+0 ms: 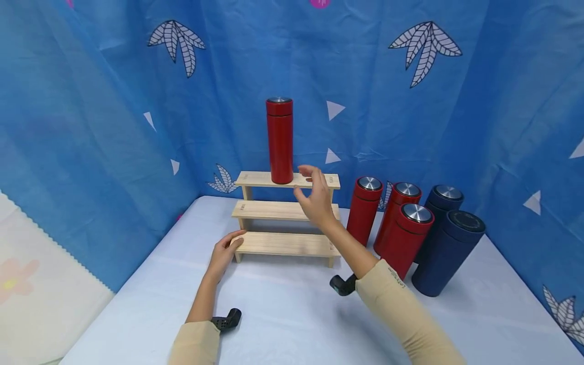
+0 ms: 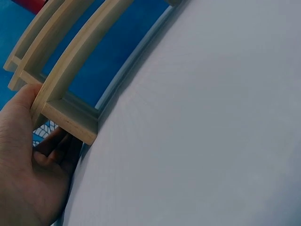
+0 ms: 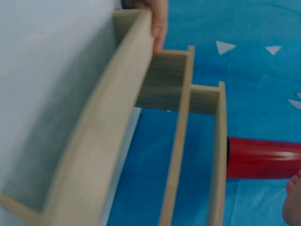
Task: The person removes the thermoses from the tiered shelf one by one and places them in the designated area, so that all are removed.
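My left hand (image 1: 225, 250) grips the left end of the lowest board of a three-step wooden display rack (image 1: 283, 243). In the left wrist view its thumb lies over the board's edge, with the other fingers (image 2: 55, 153) curled at the rack's end. A tall red thermos bottle (image 1: 280, 144) with a silver-topped lid stands upright on the top step, a little right of its left half. Just right of this bottle is my right hand (image 1: 316, 198), its thumb and fingers spread apart and holding nothing. At the right wrist view's edge only a few of its fingertips (image 3: 294, 197) show, near the bottle.
Right of the rack, several more thermos bottles stand on the white table (image 1: 283, 319): red ones, such as the front one (image 1: 406, 243), and dark blue ones, such as the rightmost (image 1: 449, 256). A blue patterned curtain (image 1: 365, 66) hangs behind and at the sides.
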The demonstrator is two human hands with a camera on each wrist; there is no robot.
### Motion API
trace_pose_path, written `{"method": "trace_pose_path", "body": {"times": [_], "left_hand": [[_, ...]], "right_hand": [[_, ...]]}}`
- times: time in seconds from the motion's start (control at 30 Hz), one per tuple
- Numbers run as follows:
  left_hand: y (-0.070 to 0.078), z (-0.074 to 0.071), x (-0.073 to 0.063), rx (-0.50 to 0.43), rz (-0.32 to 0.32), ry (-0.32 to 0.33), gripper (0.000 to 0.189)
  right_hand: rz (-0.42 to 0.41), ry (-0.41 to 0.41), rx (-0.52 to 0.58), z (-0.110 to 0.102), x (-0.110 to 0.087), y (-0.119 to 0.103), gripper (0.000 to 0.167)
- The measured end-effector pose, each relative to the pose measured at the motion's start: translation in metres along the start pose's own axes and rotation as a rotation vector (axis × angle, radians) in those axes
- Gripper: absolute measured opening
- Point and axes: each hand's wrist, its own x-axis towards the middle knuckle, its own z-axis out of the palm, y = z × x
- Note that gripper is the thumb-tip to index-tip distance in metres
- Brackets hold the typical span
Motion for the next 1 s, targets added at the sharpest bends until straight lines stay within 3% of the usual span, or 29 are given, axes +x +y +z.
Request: {"method": "trace_pose_path", "body": {"times": [0.23,0.5,0.73,1.0], "left_hand": [[-0.002,-0.001,0.001,-0.011,-0.013,-0.001,0.039],[-0.003,0.0,0.004,-0.014,-0.018,0.01,0.037],[-0.003,0.0,0.005,-0.018,-0.002,0.005,0.038],[-0.002,-0.001,0.003,-0.021,-0.008,0.0,0.037]], "right_hand": [[0.098,0.031,0.07,0.005,0.045,0.007,0.056],[0.217,-0.065,0.088,0.015,0.08,0.017,0.081],[0.355,-0.164,0.155,0.027,0.079,0.028,0.094],[0.407,-0.228,0.24,0.043,0.075,0.038,0.099]]}}
